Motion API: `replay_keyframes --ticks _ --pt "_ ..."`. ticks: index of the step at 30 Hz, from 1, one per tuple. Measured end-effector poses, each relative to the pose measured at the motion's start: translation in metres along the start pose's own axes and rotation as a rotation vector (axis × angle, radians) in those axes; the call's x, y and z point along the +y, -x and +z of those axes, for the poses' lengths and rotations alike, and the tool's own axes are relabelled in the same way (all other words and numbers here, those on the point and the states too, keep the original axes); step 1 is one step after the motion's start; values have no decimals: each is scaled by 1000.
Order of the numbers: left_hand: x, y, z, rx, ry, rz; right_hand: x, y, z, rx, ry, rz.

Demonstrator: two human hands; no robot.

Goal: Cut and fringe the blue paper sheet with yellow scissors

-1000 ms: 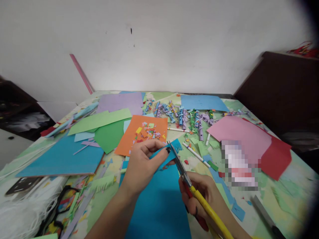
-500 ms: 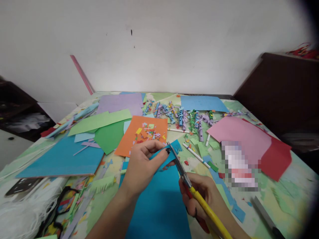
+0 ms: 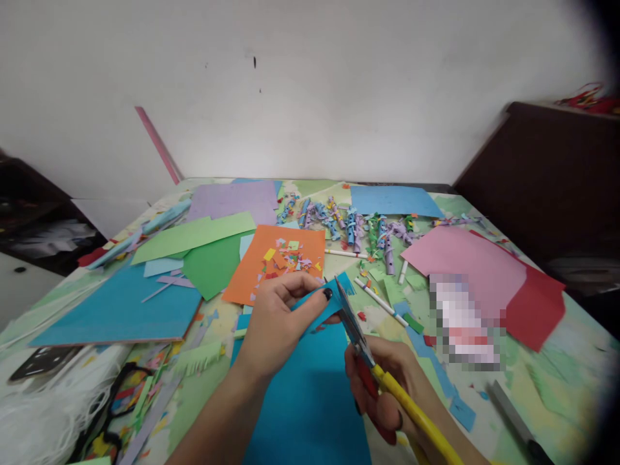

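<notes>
A narrow blue paper strip is pinched between the thumb and fingers of my left hand. Fine fringe cuts run along its far right end. My right hand grips scissors with one yellow and one red handle. Their blades lie at the strip near its fringed end, just right of my left thumb. Below both hands a larger blue sheet lies on the table. Just beyond my left hand is an orange sheet with small coloured scraps scattered on it.
Rolled, fringed paper tubes sit in a group at the back. White sticks lie right of the strip. Pink paper and a knife are to the right. White string and a blue pad are left.
The scissors' blades have shifted slightly right along the strip, toward its fringed end, and the fingers in the handles have moved. My left hand stays in nearly the same place.
</notes>
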State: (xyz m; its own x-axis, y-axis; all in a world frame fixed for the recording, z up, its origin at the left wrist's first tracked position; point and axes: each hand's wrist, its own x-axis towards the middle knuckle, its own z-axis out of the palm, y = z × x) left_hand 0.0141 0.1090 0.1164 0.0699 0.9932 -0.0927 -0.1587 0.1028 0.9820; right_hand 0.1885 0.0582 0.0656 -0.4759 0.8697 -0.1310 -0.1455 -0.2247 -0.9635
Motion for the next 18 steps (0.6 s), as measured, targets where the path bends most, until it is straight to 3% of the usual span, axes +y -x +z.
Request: replay_keyframes --ticks 9,18 --pt "7 1 1 13 -63 -15 3 -1 0 7 4 -39" --pt "-1 0 -1 3 -47 4 -2 -1 4 60 15 -32"
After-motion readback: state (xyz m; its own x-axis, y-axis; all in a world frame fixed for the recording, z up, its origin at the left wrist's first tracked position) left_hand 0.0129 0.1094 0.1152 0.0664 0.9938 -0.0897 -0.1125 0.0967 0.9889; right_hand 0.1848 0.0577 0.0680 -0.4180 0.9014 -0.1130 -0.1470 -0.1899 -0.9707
